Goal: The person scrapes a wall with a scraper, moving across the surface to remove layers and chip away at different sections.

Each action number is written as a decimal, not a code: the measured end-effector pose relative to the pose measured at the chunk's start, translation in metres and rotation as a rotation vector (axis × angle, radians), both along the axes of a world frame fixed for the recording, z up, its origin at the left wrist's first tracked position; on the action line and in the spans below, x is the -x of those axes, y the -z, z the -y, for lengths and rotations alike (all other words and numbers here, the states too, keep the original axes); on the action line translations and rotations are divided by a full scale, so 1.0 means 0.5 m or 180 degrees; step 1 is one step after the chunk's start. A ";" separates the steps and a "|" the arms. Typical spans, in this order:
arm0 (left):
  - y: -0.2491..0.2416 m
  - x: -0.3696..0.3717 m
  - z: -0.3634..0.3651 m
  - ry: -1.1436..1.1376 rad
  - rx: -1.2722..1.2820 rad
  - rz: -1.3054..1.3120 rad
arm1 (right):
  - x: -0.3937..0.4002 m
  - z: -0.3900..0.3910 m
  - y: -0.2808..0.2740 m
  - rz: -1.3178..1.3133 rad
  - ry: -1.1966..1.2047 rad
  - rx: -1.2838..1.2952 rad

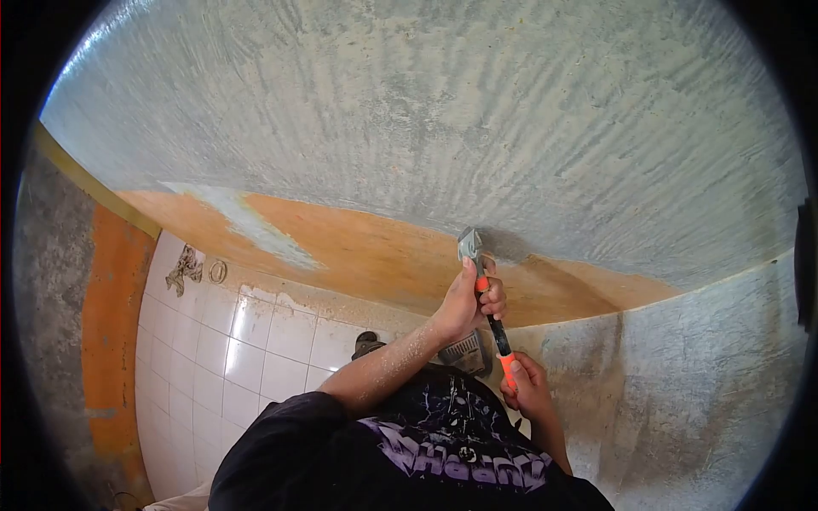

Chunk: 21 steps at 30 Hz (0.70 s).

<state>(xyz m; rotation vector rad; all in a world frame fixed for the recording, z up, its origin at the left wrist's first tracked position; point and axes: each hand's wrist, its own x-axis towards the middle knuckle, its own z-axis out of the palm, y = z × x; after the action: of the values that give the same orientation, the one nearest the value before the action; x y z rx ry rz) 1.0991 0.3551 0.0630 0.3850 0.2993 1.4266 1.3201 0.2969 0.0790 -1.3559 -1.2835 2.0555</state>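
A long-handled scraper with a black shaft and orange grips slants across the middle of the view. My left hand is wrapped round its upper part, just below the metal head. Lower down, my right hand holds the orange grip at the handle's end. The scraper's head is against the wall, where the rough grey coating meets the orange painted band. Pale dust speckles my left forearm.
White floor tiles lie below the wall, with debris along its foot. A crumpled cloth and a ring-shaped object are on the floor at left. A dark tray sits behind my forearm. Another grey wall stands at right.
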 end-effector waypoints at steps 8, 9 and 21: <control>0.002 -0.016 -0.012 -0.0133 -0.0021 0.0027 | -0.010 -0.021 -0.008 0.0003 0.0009 0.0123; 0.003 -0.017 -0.013 -0.0161 -0.0020 0.0065 | -0.017 -0.027 -0.007 -0.0014 -0.0019 0.0079; 0.008 -0.027 -0.019 -0.0249 -0.0070 0.0066 | -0.017 -0.030 0.005 0.0045 0.0224 -0.0178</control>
<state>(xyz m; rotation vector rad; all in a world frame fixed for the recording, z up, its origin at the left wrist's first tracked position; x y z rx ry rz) 1.1129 0.3645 0.0588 0.3798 0.2845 1.5109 1.3286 0.3117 0.0765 -1.3735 -1.2711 1.9524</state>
